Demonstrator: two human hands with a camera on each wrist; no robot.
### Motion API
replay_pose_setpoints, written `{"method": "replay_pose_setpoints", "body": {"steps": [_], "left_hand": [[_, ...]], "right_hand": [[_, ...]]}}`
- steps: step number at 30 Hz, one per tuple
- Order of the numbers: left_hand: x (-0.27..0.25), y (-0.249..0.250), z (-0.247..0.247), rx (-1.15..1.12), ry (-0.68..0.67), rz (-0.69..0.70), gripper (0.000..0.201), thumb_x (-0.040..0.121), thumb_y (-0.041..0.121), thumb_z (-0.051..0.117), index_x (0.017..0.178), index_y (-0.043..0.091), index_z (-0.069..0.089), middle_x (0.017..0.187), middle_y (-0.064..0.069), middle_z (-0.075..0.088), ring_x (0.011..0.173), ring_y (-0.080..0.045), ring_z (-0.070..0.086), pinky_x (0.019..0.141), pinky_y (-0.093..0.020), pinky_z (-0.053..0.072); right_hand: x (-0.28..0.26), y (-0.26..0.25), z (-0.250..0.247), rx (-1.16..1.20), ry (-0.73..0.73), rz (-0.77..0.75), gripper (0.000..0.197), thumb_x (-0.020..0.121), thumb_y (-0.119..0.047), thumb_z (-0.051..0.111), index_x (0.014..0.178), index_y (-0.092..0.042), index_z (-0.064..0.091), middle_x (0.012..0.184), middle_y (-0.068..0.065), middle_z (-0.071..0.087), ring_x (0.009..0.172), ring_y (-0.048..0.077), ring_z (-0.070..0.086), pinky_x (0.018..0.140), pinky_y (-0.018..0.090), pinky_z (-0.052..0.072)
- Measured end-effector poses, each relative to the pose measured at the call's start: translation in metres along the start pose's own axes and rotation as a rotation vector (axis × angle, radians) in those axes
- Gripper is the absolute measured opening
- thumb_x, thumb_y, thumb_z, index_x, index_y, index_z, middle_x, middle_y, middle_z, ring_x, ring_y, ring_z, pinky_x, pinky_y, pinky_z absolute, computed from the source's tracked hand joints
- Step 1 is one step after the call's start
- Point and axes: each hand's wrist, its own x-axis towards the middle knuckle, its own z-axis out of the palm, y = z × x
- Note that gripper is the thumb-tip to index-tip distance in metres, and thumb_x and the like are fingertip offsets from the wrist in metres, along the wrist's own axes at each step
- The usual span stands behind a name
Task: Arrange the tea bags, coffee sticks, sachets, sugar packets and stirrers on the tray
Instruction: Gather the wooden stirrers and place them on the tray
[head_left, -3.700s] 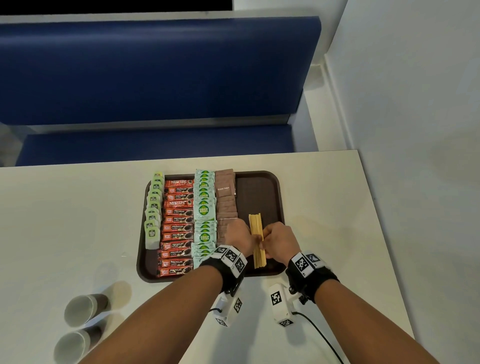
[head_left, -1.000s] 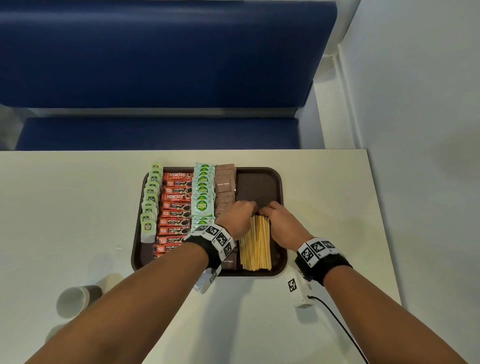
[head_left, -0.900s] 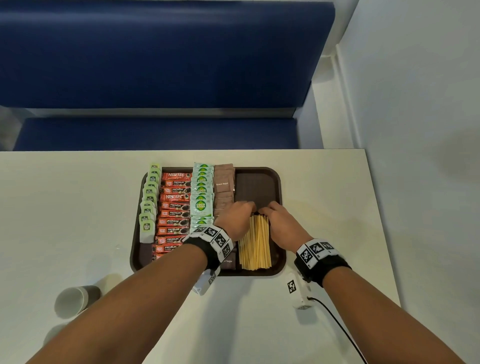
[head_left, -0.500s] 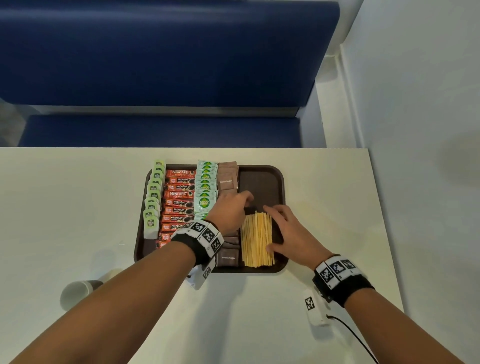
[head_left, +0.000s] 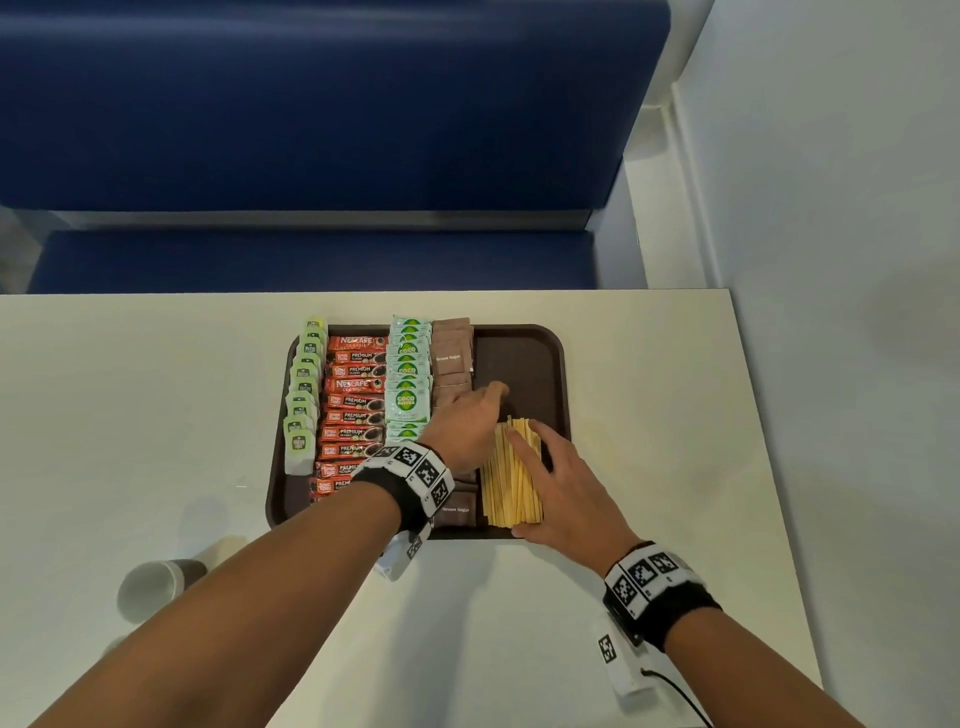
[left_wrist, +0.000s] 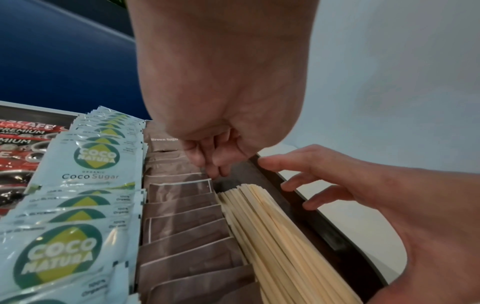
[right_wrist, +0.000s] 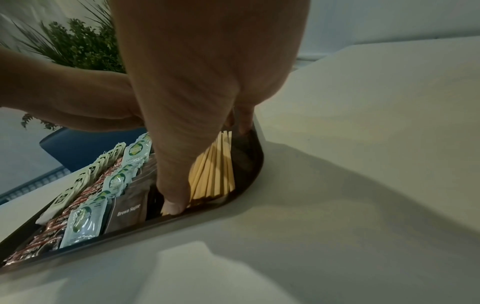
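On the brown tray (head_left: 564, 364) lie rows of green tea bags (head_left: 304, 395), red coffee sticks (head_left: 356, 410), Coco sachets (head_left: 408, 374) and brown sugar packets (head_left: 453, 353). Wooden stirrers (head_left: 506, 478) lie flat at the tray's front right. My left hand (head_left: 467, 421) hovers over the sugar packets, its bent fingers (left_wrist: 215, 170) touching the packets' edge just beyond the stirrers and holding nothing. My right hand (head_left: 566, 493) spans the stirrers (right_wrist: 215, 168): its thumb presses their near end and its spread fingers (left_wrist: 293, 164) rest by the right rim.
The tray sits on a white table (head_left: 649, 415). A paper cup (head_left: 150, 590) lies on its side at the front left. A blue bench (head_left: 311, 130) runs behind the table, and a white wall (head_left: 831, 260) stands to the right.
The stirrers, earlier a narrow bundle gripped by both hands, now lie spread flat. My right hand slid back so its thumb is at their near end. My left hand shifted slightly farther away.
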Motion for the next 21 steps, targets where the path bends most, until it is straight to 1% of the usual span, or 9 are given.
{"method": "replay_pose_setpoints", "body": {"steps": [2, 5, 8, 11, 13, 15, 17, 19, 21], "left_hand": [[-0.001, -0.002, -0.003, -0.023, 0.016, 0.012, 0.067, 0.095, -0.004, 0.052, 0.156, 0.015, 0.037, 0.151, -0.010, 0.061, 0.147, -0.032, 0.049, 0.127, -0.050, 0.025], [0.000, -0.005, -0.007, -0.041, 0.063, 0.025, 0.066, 0.094, -0.005, 0.051, 0.155, 0.016, 0.038, 0.148, -0.007, 0.064, 0.144, -0.031, 0.052, 0.125, -0.048, 0.028], [0.001, -0.008, -0.007, 0.007, 0.084, 0.046, 0.064, 0.095, -0.001, 0.050, 0.154, 0.016, 0.036, 0.141, -0.006, 0.069, 0.140, -0.032, 0.053, 0.123, -0.046, 0.028], [0.001, -0.007, -0.007, 0.098, 0.079, 0.050, 0.065, 0.095, 0.002, 0.051, 0.156, 0.015, 0.032, 0.139, -0.009, 0.071, 0.145, -0.034, 0.046, 0.120, -0.047, 0.024], [0.001, -0.007, -0.008, 0.132, 0.078, 0.042, 0.067, 0.095, 0.002, 0.052, 0.157, 0.015, 0.030, 0.140, -0.009, 0.070, 0.148, -0.034, 0.040, 0.120, -0.048, 0.023], [0.000, -0.009, -0.008, 0.169, 0.088, 0.034, 0.069, 0.095, 0.003, 0.054, 0.158, 0.014, 0.028, 0.142, -0.010, 0.069, 0.148, -0.033, 0.038, 0.120, -0.049, 0.025], [-0.001, -0.012, -0.009, 0.219, 0.099, 0.029, 0.072, 0.095, 0.003, 0.056, 0.160, 0.012, 0.027, 0.143, -0.013, 0.067, 0.148, -0.033, 0.038, 0.121, -0.049, 0.026], [-0.003, -0.015, -0.009, 0.261, 0.103, 0.026, 0.074, 0.096, 0.004, 0.058, 0.161, 0.011, 0.024, 0.143, -0.015, 0.067, 0.149, -0.034, 0.037, 0.121, -0.049, 0.024], [-0.004, -0.015, -0.010, 0.290, 0.100, 0.018, 0.076, 0.096, 0.004, 0.059, 0.162, 0.009, 0.023, 0.144, -0.017, 0.065, 0.151, -0.034, 0.035, 0.121, -0.050, 0.024]], "right_hand": [[0.000, -0.001, 0.000, -0.008, -0.009, 0.010, 0.130, 0.074, -0.059, 0.089, 0.169, -0.033, 0.003, 0.171, 0.006, 0.011, 0.156, 0.028, 0.025, 0.119, 0.043, 0.045], [0.001, 0.000, -0.001, -0.024, -0.002, 0.017, 0.129, 0.075, -0.060, 0.088, 0.168, -0.034, 0.002, 0.170, 0.005, 0.011, 0.156, 0.028, 0.026, 0.119, 0.042, 0.045], [0.004, 0.000, 0.002, -0.047, 0.000, 0.002, 0.128, 0.077, -0.060, 0.087, 0.167, -0.035, 0.000, 0.170, 0.005, 0.012, 0.156, 0.028, 0.026, 0.119, 0.041, 0.044], [0.006, 0.000, 0.004, -0.069, -0.005, -0.011, 0.126, 0.076, -0.060, 0.087, 0.167, -0.034, 0.003, 0.171, 0.006, 0.015, 0.156, 0.029, 0.027, 0.119, 0.043, 0.045], [0.006, -0.001, 0.002, -0.025, 0.000, 0.006, 0.123, 0.076, -0.060, 0.087, 0.167, -0.034, 0.009, 0.171, 0.005, 0.017, 0.156, 0.028, 0.028, 0.118, 0.044, 0.046], [0.007, -0.003, -0.004, 0.109, 0.021, 0.081, 0.111, 0.083, -0.060, 0.080, 0.168, -0.032, 0.014, 0.170, 0.001, 0.016, 0.156, 0.023, 0.024, 0.121, 0.042, 0.042], [0.015, -0.001, -0.010, 0.205, 0.074, 0.162, 0.089, 0.096, -0.057, 0.067, 0.167, -0.027, 0.021, 0.167, -0.002, 0.021, 0.154, 0.017, 0.023, 0.124, 0.038, 0.037], [0.027, 0.004, -0.017, 0.164, 0.117, 0.211, 0.070, 0.104, -0.047, 0.057, 0.164, -0.023, 0.030, 0.164, -0.002, 0.032, 0.152, 0.016, 0.028, 0.124, 0.038, 0.037], [0.041, 0.010, -0.024, 0.087, 0.118, 0.233, 0.059, 0.107, -0.037, 0.053, 0.161, -0.023, 0.037, 0.160, -0.002, 0.040, 0.149, 0.018, 0.033, 0.124, 0.040, 0.037]]}}
